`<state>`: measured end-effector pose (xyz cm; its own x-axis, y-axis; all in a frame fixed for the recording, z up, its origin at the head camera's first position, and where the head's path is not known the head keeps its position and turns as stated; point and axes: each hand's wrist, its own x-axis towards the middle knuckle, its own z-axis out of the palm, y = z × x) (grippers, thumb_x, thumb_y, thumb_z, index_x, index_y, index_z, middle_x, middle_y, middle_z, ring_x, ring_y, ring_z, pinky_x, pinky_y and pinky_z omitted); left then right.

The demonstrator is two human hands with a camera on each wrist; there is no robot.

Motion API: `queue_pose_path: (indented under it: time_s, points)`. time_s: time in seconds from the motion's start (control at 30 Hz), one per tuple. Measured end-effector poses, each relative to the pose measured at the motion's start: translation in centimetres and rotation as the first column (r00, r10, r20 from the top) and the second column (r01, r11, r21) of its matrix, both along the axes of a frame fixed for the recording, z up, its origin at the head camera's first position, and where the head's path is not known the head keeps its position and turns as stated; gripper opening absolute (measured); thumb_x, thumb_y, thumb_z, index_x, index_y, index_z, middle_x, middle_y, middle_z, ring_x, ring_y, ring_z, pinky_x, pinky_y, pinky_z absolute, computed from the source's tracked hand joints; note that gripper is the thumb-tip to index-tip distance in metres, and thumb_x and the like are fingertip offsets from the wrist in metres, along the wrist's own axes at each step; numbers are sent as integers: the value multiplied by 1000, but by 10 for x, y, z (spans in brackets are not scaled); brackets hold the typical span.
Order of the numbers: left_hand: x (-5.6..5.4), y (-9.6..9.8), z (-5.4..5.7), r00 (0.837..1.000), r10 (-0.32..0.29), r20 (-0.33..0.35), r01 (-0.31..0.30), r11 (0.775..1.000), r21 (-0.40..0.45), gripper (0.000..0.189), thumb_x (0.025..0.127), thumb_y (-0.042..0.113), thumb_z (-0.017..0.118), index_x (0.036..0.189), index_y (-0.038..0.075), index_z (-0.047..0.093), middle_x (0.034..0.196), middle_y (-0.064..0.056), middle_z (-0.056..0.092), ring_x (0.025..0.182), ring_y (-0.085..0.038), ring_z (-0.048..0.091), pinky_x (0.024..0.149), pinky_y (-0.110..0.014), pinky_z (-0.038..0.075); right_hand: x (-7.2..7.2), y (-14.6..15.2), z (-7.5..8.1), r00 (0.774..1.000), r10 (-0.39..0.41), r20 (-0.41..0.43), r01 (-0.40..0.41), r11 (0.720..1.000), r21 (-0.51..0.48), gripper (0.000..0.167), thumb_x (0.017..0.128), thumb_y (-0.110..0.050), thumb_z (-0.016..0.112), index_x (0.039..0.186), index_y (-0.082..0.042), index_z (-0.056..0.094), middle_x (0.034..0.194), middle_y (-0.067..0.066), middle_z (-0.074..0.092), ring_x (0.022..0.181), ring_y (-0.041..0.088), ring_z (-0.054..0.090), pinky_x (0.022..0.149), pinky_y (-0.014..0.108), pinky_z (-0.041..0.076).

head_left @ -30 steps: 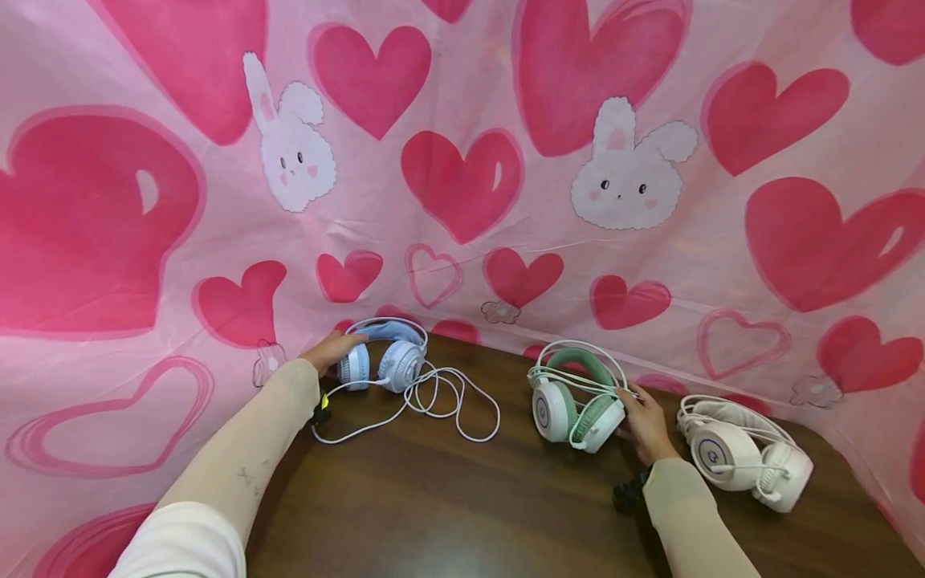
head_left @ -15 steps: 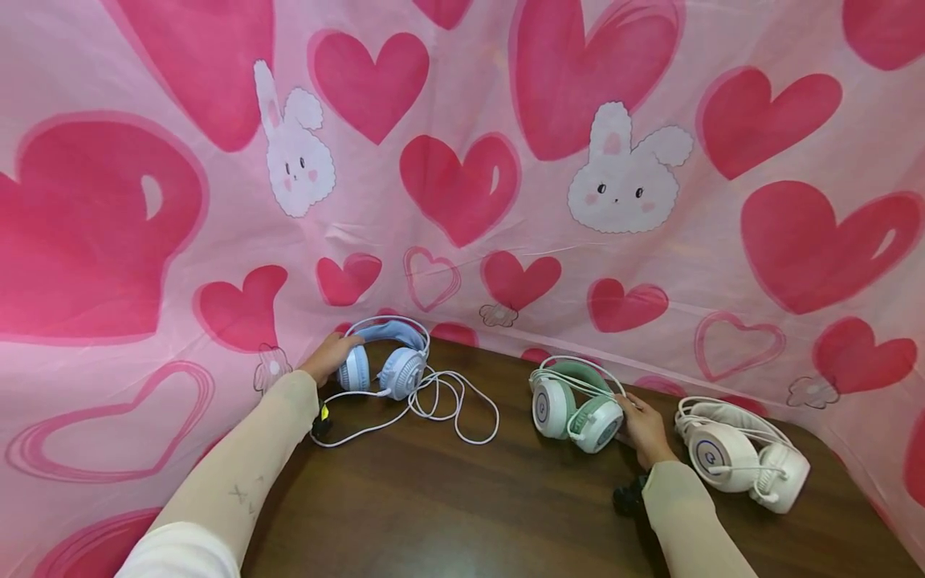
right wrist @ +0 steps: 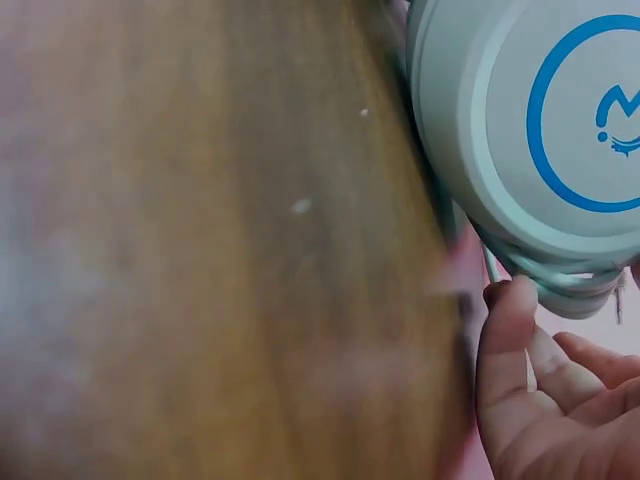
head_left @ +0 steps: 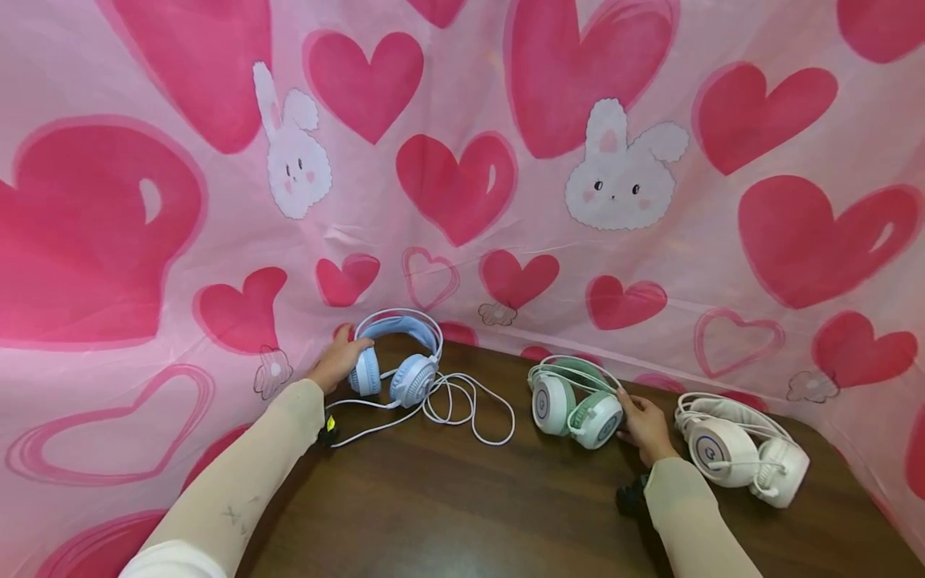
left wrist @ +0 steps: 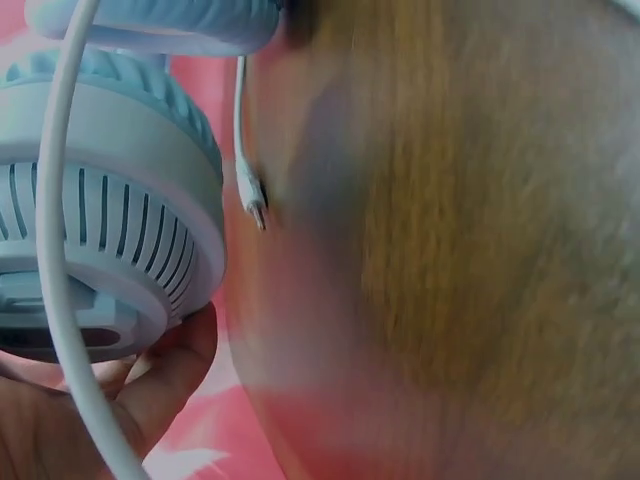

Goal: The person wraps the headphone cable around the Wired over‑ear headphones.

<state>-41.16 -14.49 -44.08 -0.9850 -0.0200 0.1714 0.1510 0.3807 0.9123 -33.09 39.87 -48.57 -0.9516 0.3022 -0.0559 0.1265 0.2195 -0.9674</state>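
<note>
On the left of the brown table, blue-and-white headphones (head_left: 412,379) stand with headband up, and my left hand (head_left: 341,360) holds them by the left side. In the left wrist view, the fingers (left wrist: 175,375) curl around the slotted ear cup (left wrist: 120,215). My right hand (head_left: 645,427) holds the green-and-white headphones (head_left: 552,408) at the right side of their headband. In the right wrist view, the thumb (right wrist: 508,320) presses at the headband and wound cable below an ear cup (right wrist: 490,130); the other fingertips are partly hidden.
White headphones (head_left: 723,453) with wound cable lie right of my right hand. The blue pair's loose white cable (head_left: 473,405) loops across the table (head_left: 448,506); a plug (left wrist: 250,190) shows in the left wrist view. A pink heart-patterned cloth (head_left: 462,265) hangs behind the table.
My left hand has shifted the blue headphones slightly right, with their cable trailing along. The green headphones have turned a little in my right hand. The white pair stays put.
</note>
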Motion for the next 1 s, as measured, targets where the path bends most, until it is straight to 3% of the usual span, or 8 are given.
queue_pose_path:
  time_s: [0.17, 0.33, 0.6, 0.73, 0.87, 1.0]
  points:
    - [10, 3, 3, 1000, 13, -4, -13, 999, 40, 65, 97, 20, 51, 150, -2, 21, 142, -27, 33, 128, -42, 33, 111, -53, 21, 4, 0, 2, 1000, 17, -1, -17, 999, -51, 75, 98, -46, 52, 144, 9, 29, 113, 16, 54, 74, 7, 59, 68, 28, 55]
    - [18, 14, 12, 1000, -5, -9, 6, 998, 64, 59, 96, 23, 51, 148, 3, 31, 137, -24, 41, 122, -40, 39, 107, -53, 26, 9, 1, 3, 1000, -1, 0, 1, 998, -68, 67, 99, -38, 52, 143, 8, 32, 126, 20, 48, 78, 6, 59, 72, 29, 54]
    - [28, 40, 30, 999, -8, -50, 7, 1000, -15, 66, 94, 27, 53, 152, 9, 29, 146, -20, 37, 127, -39, 38, 108, -55, 26, 14, -3, 9, 998, -45, -35, 42, 996, -77, 60, 99, -32, 54, 143, 5, 37, 113, 11, 56, 79, 5, 60, 78, 31, 53]
    - [35, 55, 33, 998, -10, -63, 6, 999, -54, 60, 93, 30, 53, 149, 14, 38, 140, -17, 45, 119, -37, 44, 104, -55, 30, 22, -6, 18, 992, -101, -72, 96, 993, -69, 53, 101, -26, 50, 143, 4, 38, 125, 16, 50, 93, 13, 58, 82, 33, 51]
    - [42, 70, 39, 998, -7, -70, 2, 997, -72, 55, 92, 34, 53, 144, 18, 46, 132, -15, 51, 113, -36, 48, 100, -55, 34, 26, -11, 32, 972, -177, -158, 167, 983, -74, 47, 101, -21, 51, 140, 3, 43, 132, 16, 47, 105, 15, 50, 82, 27, 48]
    - [47, 86, 45, 996, -21, -90, 15, 998, -67, 55, 92, 34, 52, 144, 17, 46, 134, -16, 51, 116, -36, 47, 101, -56, 33, 26, -17, 43, 929, -254, -268, 223, 965, -140, 34, 98, -14, 57, 128, 1, 53, 122, 10, 53, 96, 6, 51, 77, 20, 48]
